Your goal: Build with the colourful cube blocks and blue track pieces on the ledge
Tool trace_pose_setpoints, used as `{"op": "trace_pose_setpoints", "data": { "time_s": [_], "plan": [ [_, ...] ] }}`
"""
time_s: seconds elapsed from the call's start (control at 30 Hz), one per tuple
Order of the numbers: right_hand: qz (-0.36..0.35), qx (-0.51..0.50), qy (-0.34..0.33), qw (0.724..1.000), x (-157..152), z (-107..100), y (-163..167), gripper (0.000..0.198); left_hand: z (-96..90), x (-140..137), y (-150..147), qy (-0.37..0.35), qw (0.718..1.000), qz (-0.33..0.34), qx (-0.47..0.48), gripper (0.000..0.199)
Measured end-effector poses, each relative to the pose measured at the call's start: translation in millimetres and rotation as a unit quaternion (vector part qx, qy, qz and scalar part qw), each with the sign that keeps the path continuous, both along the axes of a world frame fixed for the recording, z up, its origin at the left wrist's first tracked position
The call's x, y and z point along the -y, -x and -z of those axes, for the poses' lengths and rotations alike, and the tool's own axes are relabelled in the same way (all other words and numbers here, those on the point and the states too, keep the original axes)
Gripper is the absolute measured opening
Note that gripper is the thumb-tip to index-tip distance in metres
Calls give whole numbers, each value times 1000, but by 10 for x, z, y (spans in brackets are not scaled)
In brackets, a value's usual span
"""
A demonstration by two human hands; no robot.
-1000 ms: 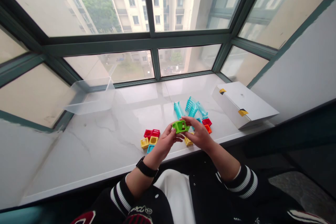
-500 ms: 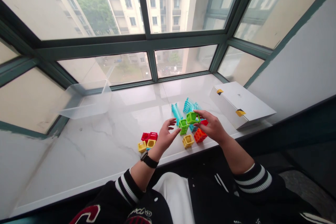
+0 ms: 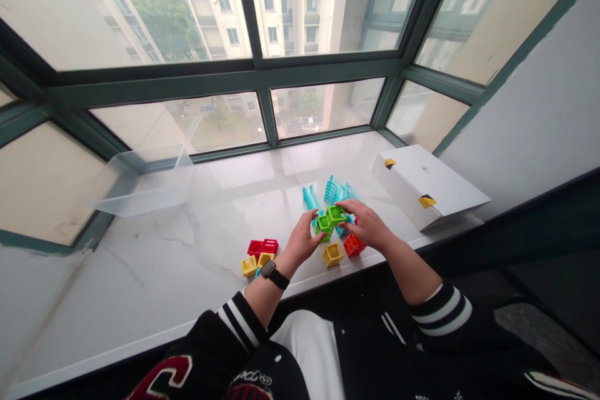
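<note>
My left hand [image 3: 302, 241] grips a green hollow toy block [image 3: 323, 227] between thumb and fingers. In my right hand [image 3: 368, 225] is a second green block [image 3: 336, 215], pinched from its right side. The two green blocks touch each other; whether they are joined I cannot tell. Just below them a yellow block [image 3: 332, 254] sits on the white marble sill. An orange block [image 3: 354, 244] stands beneath my right hand, partly covered by it. Behind the hands lie translucent blue track pieces, one straight [image 3: 310, 197] and one curved [image 3: 338, 189].
Left of my left wrist are red blocks [image 3: 262, 247] and yellow blocks [image 3: 249, 266], with a bit of blue showing. A clear plastic bin [image 3: 154, 200] rests at the far left of the sill. A white box [image 3: 434, 184] with yellow-black tabs stands at the right, near the window frame.
My left hand has closed on the lower green block. My right hand has brought its green block down and left against that one. The view has shifted slightly.
</note>
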State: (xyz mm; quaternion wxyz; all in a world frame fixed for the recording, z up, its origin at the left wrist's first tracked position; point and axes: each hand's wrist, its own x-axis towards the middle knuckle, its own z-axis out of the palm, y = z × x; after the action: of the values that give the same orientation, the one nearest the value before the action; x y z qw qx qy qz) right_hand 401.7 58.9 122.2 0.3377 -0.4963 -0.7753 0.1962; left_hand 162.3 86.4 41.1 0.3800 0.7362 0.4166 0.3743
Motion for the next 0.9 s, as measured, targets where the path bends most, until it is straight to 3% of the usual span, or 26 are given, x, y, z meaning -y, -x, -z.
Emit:
{"op": "trace_pose_setpoints", "data": {
  "time_s": [0.17, 0.53, 0.9],
  "plan": [
    [-10, 0, 10, 1000, -70, 81, 20, 54, -38, 3, -11, 44, 999, -4, 11, 75],
    [-17, -19, 50, 998, -197, 156, 98, 57, -38, -9, -15, 48, 999, -13, -4, 73],
    [-15, -19, 41, 999, -242, 132, 144, 57, -22, -11, -9, 38, 999, -2, 1, 70]
  ]
}}
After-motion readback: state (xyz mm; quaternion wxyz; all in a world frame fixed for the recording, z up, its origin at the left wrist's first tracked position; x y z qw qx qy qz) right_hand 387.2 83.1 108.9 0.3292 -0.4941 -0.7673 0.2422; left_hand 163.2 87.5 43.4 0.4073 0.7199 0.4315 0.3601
